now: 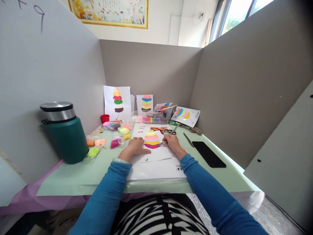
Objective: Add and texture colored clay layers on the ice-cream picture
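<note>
A white sheet (156, 153) lies in front of me with a striped, coloured clay shape (152, 140) on it in green, pink, yellow and magenta bands. My left hand (135, 146) lies flat on the sheet just left of the shape, fingers stretched out. My right hand (171, 142) is closed round a thin metal tool (173, 131) whose tip meets the right edge of the shape.
A green flask (64, 132) stands at the left. Small bags of coloured clay (114, 135) and a red cup (105, 118) lie beyond my left hand. Finished clay pictures (117, 102) lean on the back wall. A black phone (208, 154) and scissors (188, 139) lie at the right.
</note>
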The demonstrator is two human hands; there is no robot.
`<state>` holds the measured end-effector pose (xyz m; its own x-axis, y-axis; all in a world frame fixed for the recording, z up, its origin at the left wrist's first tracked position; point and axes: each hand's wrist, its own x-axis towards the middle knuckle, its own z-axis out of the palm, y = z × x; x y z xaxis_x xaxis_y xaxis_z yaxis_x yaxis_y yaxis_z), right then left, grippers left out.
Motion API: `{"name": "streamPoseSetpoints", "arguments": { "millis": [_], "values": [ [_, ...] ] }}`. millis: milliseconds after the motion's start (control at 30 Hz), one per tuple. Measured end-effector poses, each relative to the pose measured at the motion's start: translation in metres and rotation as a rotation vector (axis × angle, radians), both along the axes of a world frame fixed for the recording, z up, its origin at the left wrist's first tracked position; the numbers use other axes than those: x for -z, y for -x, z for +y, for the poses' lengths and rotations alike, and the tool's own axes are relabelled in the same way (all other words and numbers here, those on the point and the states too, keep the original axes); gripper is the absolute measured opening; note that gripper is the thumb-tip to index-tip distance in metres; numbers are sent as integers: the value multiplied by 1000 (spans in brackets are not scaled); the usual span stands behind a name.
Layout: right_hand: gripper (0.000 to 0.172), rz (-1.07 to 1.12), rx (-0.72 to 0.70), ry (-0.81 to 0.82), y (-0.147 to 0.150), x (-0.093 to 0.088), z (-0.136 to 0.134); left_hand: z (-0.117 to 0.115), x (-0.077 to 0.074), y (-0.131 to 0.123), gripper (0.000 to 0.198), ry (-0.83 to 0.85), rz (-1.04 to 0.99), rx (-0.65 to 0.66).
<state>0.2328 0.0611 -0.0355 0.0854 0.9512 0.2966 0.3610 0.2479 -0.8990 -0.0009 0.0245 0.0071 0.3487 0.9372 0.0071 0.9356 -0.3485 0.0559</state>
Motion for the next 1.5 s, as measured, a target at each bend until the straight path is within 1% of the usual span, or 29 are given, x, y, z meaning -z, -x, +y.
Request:
{"name": "streamPoseSetpoints", "arguments": {
  "millis": [100, 233, 300, 500, 667, 800, 867, 1033, 1200, 1400, 1500],
  "values": [
    [35, 1, 39, -4, -1, -1, 0, 1, 1, 1, 79, 8, -9, 2],
    [36, 63, -5, -3, 0, -1, -1, 0, 1, 1, 78, 9, -12, -2],
    [36, 58, -15, -1, 0, -1, -1, 0, 0, 0, 77, 4, -7, -9],
    [33, 18, 68, 4, -3, -4, -3, -1, 0, 1, 77, 3, -16, 5],
    [35, 54, -19, -2, 0, -3, -4, -1, -1, 0, 77, 13, -8, -6],
    [33, 5, 65, 0, -1, -4, -4, -1, -1, 0, 77, 8, -7, 1],
    [33, 14, 83, -3, -2, -4, -3, -1, -1, 0, 77, 11, -6, 0],
    [36, 52, -7, -18, 0, -1, -2, 0, 0, 0, 78, 11, -10, -1],
    [34, 8, 73, -13, -1, -4, -4, 0, 0, 0, 76, 13, -14, 4],
    [37, 37, 9, -21, 0, -3, -3, -2, -2, 0, 75, 16, -17, -5],
    [35, 1, 58, -5, -1, -3, -3, -3, -2, -1, 76, 22, -16, -12]
  ]
}}
